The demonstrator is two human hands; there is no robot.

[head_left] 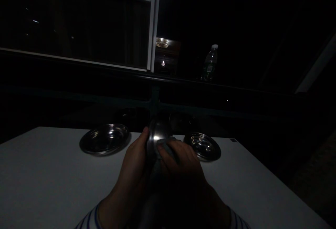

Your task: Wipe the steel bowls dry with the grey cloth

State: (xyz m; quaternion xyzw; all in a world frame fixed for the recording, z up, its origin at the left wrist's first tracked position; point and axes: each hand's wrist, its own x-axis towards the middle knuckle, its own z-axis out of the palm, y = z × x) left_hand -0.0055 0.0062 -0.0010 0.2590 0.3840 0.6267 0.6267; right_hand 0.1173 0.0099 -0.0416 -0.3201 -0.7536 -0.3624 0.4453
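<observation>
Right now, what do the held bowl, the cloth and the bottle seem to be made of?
Bowl: probably stainless steel, smooth and shiny, going by its grey sheen and bright highlight.
Cloth: perhaps soft fabric, matt, since it looks bunched and shineless; too dark for certainty.
Bottle: likely clear plastic, glossy, since its wall looks see-through.

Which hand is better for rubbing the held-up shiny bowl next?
Probably the right hand: it holds a cloth against the metal bowl, while the left hand is busy gripping the bowl's side.
</observation>
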